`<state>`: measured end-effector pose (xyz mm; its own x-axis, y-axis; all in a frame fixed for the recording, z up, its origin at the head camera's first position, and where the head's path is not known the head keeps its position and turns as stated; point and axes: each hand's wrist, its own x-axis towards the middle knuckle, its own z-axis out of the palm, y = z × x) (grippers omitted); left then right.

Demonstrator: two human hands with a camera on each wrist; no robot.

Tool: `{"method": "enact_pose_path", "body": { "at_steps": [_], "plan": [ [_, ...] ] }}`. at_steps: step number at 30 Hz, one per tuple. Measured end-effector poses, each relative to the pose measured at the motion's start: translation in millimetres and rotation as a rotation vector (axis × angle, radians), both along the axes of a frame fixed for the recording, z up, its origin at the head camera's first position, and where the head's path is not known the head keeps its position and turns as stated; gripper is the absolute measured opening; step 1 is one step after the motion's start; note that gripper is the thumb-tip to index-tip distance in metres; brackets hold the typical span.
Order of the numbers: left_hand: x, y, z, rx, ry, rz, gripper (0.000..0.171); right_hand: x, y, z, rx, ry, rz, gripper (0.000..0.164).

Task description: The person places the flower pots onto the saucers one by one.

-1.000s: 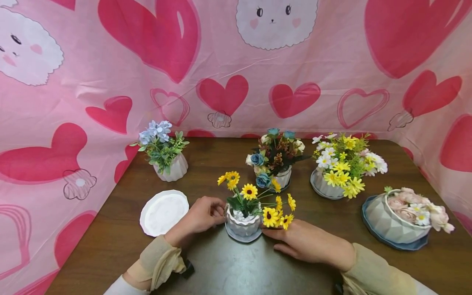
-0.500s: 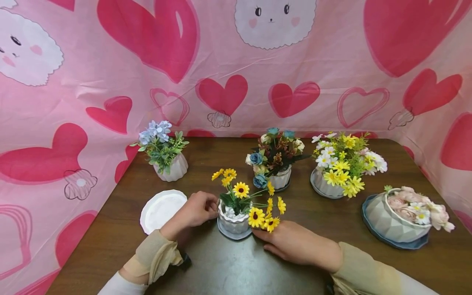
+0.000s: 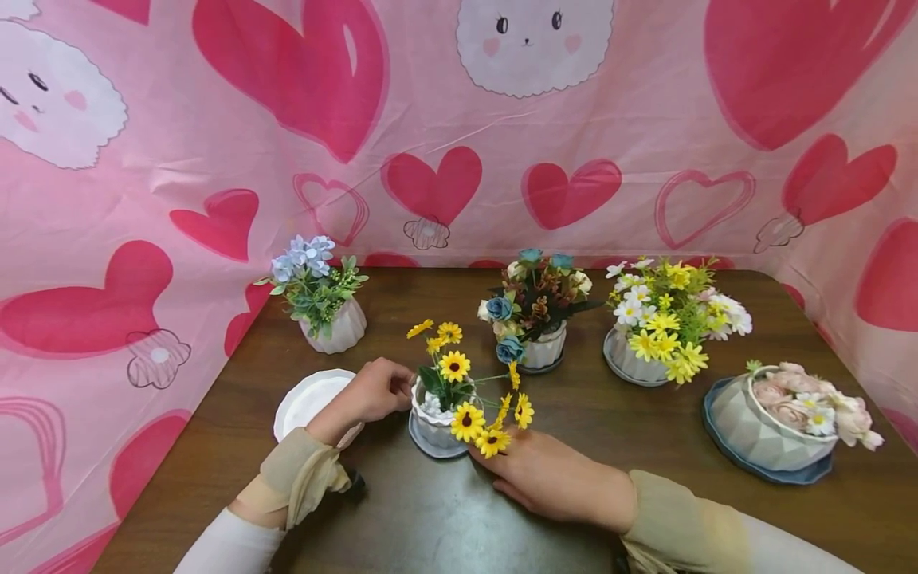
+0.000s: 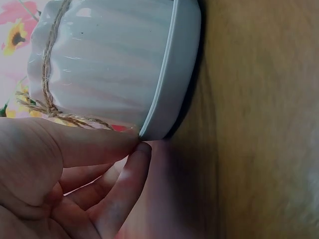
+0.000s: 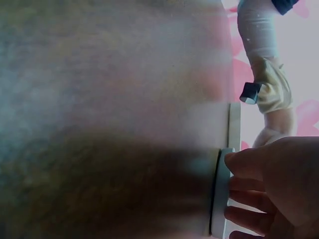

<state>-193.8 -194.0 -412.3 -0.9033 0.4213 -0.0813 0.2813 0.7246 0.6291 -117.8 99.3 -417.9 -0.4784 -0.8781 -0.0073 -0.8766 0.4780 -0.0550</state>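
Observation:
A fluted white flowerpot (image 3: 433, 431) of yellow sunflowers (image 3: 455, 367) stands on a grey-blue saucer (image 3: 439, 451) near the middle of the table. Twine circles the pot (image 4: 109, 64) in the left wrist view. At the saucer's left edge, my left hand (image 3: 374, 391) pinches the rim (image 4: 174, 79) between thumb and forefinger. From the right side my right hand (image 3: 555, 478) holds the saucer's edge (image 5: 220, 199), thumb against it and fingers bent behind. Sunflower heads hide part of the right fingers in the head view. My left forearm and hand partly cover a white plate (image 3: 304, 399).
Behind stands a pot of blue flowers (image 3: 333, 327) at left. Further right are pots of blue roses (image 3: 545, 347), yellow and white daisies (image 3: 645, 363), and pale pink roses (image 3: 792, 422), each on a saucer. A pink heart-print cloth (image 3: 459, 112) hangs beyond the table.
Both hands have moved left together with the saucer and sunflower pot. The pot is closer to the white plate, and my left hand covers more of that plate. Other pots stay put.

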Motion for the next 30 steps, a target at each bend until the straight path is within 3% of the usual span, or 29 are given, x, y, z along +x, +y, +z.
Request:
{"method": "enact_pose_path", "body": {
  "at_steps": [13,20,26,30],
  "plan": [
    [-21.7,-15,2.5,-0.045,0.04,0.058,0.014,-11.6,-24,-4.5,0.0,0.069,-0.017,0.045],
    [-33.8,-23,3.2,-0.016,0.03,0.073,0.015,-15.6,-40,-5.2,0.009,0.129,-0.032,0.046],
    [-43.1,-28,3.3,-0.016,0.076,0.058,0.017,-17.9,-55,-3.4,0.016,0.123,-0.064,0.046],
    [-50.1,-29,4.7,-0.013,0.053,0.086,0.019,-23.5,-60,-2.5,0.014,0.109,-0.085,0.047]
  ]
}}
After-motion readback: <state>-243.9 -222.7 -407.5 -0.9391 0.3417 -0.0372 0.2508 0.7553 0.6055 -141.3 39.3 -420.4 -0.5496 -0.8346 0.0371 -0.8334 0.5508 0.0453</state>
